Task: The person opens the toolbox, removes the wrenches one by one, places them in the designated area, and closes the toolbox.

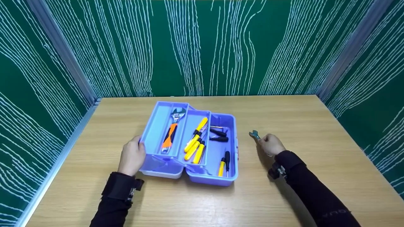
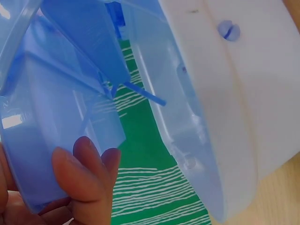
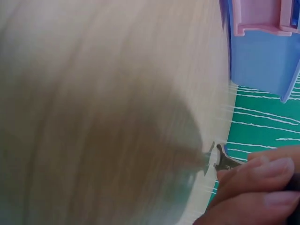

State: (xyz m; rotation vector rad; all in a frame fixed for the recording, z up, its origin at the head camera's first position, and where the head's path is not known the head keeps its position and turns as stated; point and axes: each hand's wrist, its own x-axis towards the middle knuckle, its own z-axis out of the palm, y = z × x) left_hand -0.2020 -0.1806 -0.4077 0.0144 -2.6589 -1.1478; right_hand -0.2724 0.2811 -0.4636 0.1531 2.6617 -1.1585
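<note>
A blue-purple toolbox point(image 1: 234, 148) stands unfolded on the table, its upper trays spread to the left. My left hand point(image 1: 131, 156) grips the outer wall of the leftmost tray point(image 1: 154, 126); in the left wrist view, the fingers point(image 2: 84, 178) curl around that wall's edge. Inside this tray lies an adjustable wrench point(image 1: 170, 135) with an orange and black handle. To the right of the box, my right hand point(image 1: 272, 145) holds a small open-end wrench point(image 1: 254, 134) just above the table. Only the wrench's head shows past the fingers in the right wrist view; the hand hides the rest.
Several yellow-handled screwdrivers point(image 1: 199, 152) lie in the middle tray. Black-handled tools point(image 1: 219, 139) and another yellow-handled screwdriver point(image 1: 222, 167) lie in the box's bottom. Green walls with white lines surround the wooden table point(image 1: 300, 116). A pink latch point(image 3: 262, 16) sits on the box's front.
</note>
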